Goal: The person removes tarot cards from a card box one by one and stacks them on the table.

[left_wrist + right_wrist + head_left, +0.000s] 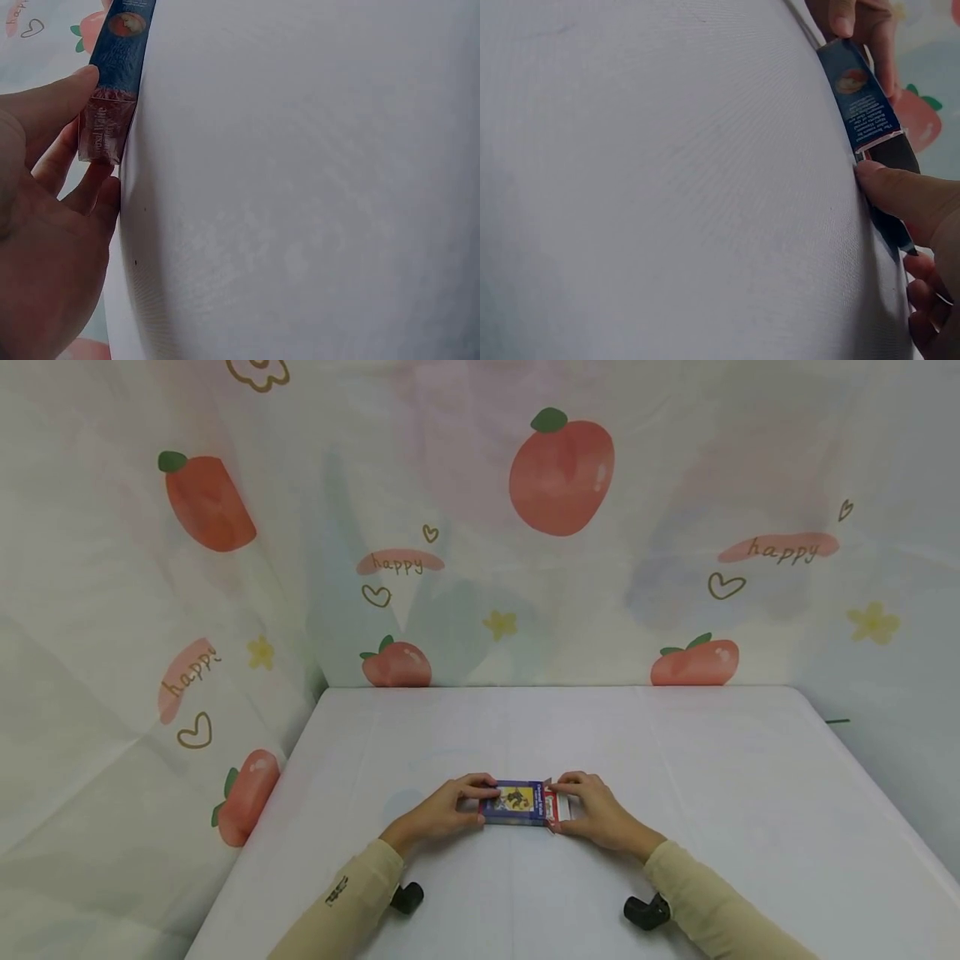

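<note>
A small blue card box [516,802] with a yellow picture on its face lies flat near the middle of the table. My left hand [448,808] grips its left end, thumb on the near side and fingers on the far side. In the left wrist view, part of the word "Waite" shows on the red end of the card box [109,127]. At the other end, a red and white end flap [557,806] sticks out, with small side flaps at its corners. My right hand [600,810] pinches this end between thumb and fingers; the thumb [889,184] presses near the opening.
A white cloth covers the table [510,893]. Fruit-printed curtains [465,610] hang behind it and on the left. Black wrist devices [647,912] stick out beneath both sleeves, close over the cloth.
</note>
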